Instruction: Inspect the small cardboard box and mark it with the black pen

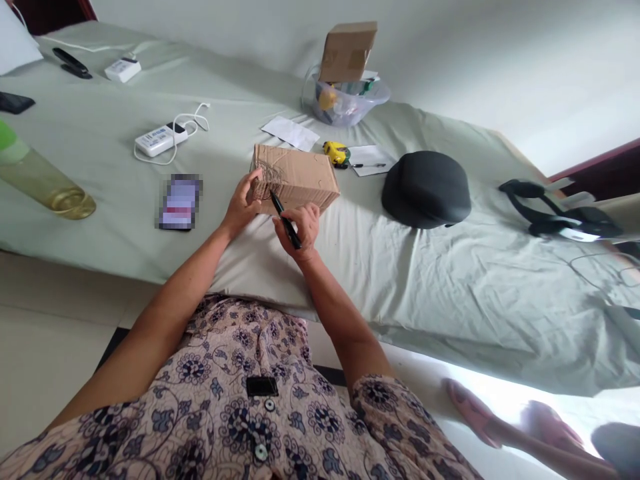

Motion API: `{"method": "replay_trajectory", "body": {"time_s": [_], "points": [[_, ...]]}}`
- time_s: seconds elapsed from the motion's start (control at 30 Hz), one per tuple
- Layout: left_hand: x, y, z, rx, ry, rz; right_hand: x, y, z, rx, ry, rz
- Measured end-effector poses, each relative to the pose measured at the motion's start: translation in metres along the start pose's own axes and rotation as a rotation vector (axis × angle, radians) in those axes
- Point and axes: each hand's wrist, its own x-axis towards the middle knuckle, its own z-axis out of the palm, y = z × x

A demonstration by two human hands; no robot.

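A small brown cardboard box (305,170) lies on the cloth-covered surface in front of me. Dark scribbled lines cover its left part, across the top and down the near side. My left hand (243,205) grips the box at its left end, fingers on the top edge and thumb at the near side. In my right hand (303,228) is a thick black pen (286,221), held slantwise with its tip at the scribbled near side. The heel of the hand is close to the box's lower edge; whether it touches is hard to tell.
Behind the box are white papers (290,133), a yellow tape measure (336,153) and a plastic basket (345,110). A black case (427,190) stands to the right. Leftward lie a phone (179,203), a white corded device (161,139) and a bottle (55,180). Another person's feet (475,410) show below.
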Motion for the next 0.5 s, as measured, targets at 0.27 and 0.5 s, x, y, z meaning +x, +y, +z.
{"method": "replay_trajectory", "body": {"time_s": [0.27,0.5], "points": [[-0.001,-0.001,0.0,-0.134,-0.028,-0.055,0.003,0.005,-0.001,-0.084,0.007,0.066],[-0.001,-0.001,0.004,-0.417,0.047,-0.285,0.002,-0.005,0.003,0.077,-0.188,0.016]]}}
